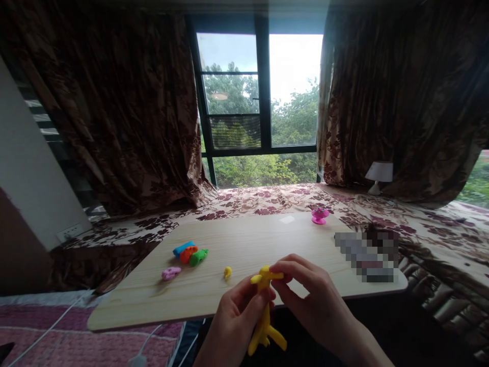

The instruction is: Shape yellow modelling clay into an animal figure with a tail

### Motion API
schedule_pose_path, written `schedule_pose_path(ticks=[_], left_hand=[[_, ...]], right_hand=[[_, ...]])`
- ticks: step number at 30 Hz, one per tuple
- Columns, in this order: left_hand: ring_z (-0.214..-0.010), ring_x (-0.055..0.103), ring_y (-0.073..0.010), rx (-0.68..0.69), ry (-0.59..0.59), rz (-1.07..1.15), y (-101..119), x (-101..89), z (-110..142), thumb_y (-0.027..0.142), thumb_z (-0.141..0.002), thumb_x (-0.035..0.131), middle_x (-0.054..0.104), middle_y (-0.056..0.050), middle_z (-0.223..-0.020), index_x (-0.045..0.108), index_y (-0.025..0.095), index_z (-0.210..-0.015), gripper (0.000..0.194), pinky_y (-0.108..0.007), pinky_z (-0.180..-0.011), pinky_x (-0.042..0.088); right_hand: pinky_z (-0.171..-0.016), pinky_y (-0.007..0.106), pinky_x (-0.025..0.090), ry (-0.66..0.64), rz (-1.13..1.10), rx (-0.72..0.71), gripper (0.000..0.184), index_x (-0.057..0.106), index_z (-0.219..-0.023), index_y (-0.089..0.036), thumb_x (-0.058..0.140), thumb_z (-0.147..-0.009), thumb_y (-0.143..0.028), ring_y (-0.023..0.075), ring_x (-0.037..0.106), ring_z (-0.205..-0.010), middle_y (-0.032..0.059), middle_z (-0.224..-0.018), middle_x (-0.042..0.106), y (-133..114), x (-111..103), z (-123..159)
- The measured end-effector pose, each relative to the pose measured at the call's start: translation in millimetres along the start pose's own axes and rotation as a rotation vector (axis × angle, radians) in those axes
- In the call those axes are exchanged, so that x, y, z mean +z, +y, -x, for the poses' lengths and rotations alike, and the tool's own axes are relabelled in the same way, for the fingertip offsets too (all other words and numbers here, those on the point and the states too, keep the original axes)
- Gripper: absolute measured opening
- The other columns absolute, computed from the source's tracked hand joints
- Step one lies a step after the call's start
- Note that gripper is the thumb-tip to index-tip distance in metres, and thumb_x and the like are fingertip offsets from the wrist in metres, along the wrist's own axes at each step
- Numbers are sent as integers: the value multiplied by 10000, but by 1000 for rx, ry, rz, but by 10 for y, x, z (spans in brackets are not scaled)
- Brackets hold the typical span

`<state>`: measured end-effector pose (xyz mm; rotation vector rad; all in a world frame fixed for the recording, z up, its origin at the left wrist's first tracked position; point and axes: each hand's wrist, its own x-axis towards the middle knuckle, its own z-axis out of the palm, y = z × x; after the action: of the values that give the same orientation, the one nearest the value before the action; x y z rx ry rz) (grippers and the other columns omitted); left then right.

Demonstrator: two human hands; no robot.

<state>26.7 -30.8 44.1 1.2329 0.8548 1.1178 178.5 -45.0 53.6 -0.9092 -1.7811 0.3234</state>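
Observation:
A yellow figure that looks like modelling clay [263, 329], with a long body and several limbs, is held upright just off the table's near edge. My left hand [239, 316] is closed around its middle, thumb in front. With thumb and fingers, my right hand [311, 285] pinches the limb that sticks out to the right near its top. On the table beyond my left hand lies a small yellow lump [227, 272]. Farther left are a blue piece [183, 249], an orange piece [188, 254], a green piece [199, 258] and a pink piece [170, 273].
The pale wooden table [130, 300] has rounded corners. A bright pink object on a round foot [320, 216] stands at its far right, near a white scrap [287, 219]. A pixelated patch covers something at the right edge. A white lamp [379, 174] stands beyond, by the curtain.

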Motion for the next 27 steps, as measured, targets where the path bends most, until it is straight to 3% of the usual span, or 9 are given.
schedule_pose_path(ticks=[9, 16, 20, 27], left_hand=[[-563, 513, -103, 92, 119, -25, -17, 82, 15, 300, -733, 642, 587, 11, -612, 693, 198, -892, 195, -177, -560, 470], [-676, 581, -128, 170, 121, -159, -4, 93, 41, 298, -772, 600, 658, -3, -754, 676, 205, -924, 193, -181, -636, 478], [-746, 602, -153, 205, 143, -223, 1, 94, 54, 313, -740, 635, 677, -12, -813, 688, 198, -897, 201, -203, -715, 482], [-819, 606, -167, 249, 77, -315, -7, 45, 33, 380, -813, 523, 680, -21, -884, 663, 183, -970, 288, -251, -781, 468]], right_hand=[[-709, 262, 480, -31, -42, -17, 268, 593, -1038, -239, 501, -834, -93, 131, 567, -793, 26, -912, 577, -18, 36, 17], [-724, 264, 482, -6, -50, 11, 353, 558, -1116, -231, 552, -801, -73, 131, 551, -810, 27, -950, 572, -6, 49, 30], [-720, 264, 483, -28, -65, 15, 292, 578, -1099, -238, 539, -836, -117, 128, 555, -809, 30, -949, 569, 12, 44, 37], [-756, 285, 472, -20, 19, -24, 391, 523, -1176, -249, 526, -822, -82, 146, 548, -855, 43, -994, 564, 9, 96, 101]])
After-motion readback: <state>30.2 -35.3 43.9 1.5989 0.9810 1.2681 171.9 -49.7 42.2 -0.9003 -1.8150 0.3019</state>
